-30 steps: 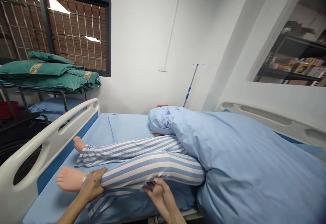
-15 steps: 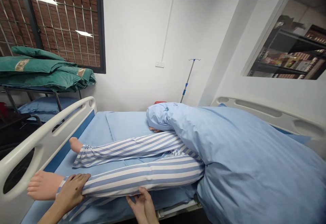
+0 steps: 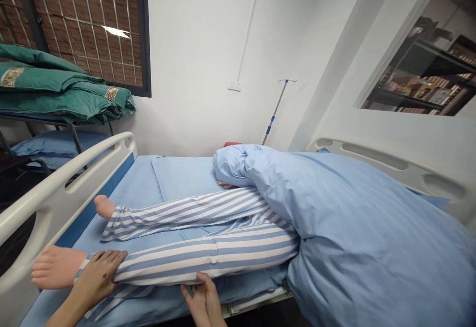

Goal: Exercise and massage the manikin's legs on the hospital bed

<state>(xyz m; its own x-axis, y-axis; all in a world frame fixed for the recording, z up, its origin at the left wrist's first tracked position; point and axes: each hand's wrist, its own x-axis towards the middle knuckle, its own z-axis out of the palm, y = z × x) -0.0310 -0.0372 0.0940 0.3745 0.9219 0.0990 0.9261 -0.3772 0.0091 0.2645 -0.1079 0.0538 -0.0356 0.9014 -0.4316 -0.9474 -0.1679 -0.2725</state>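
A manikin in blue-and-white striped trousers lies on the bed, its near leg (image 3: 178, 262) slightly bent. My left hand (image 3: 100, 272) wraps over the near shin just above the ankle, fingers on top of the cloth. Under the knee, my right hand (image 3: 203, 294) holds the same leg from below, its thumb against the trouser side and its other fingers partly hidden beneath. The bare near foot (image 3: 57, 267) points up by the bed's end board. Farther back rests the other leg (image 3: 178, 215), with its foot (image 3: 104, 207) bare.
A blue quilt (image 3: 345, 218) covers the manikin's upper body and hangs over the near edge. A white footboard (image 3: 85, 158) stands left, a headboard (image 3: 375, 156) right. Behind are an IV pole (image 3: 275, 111) and green bedding (image 3: 63, 94) piled on a frame.
The view has shifted slightly, so the bed and legs sit a little higher and farther left. Both hands keep their places on the near leg.
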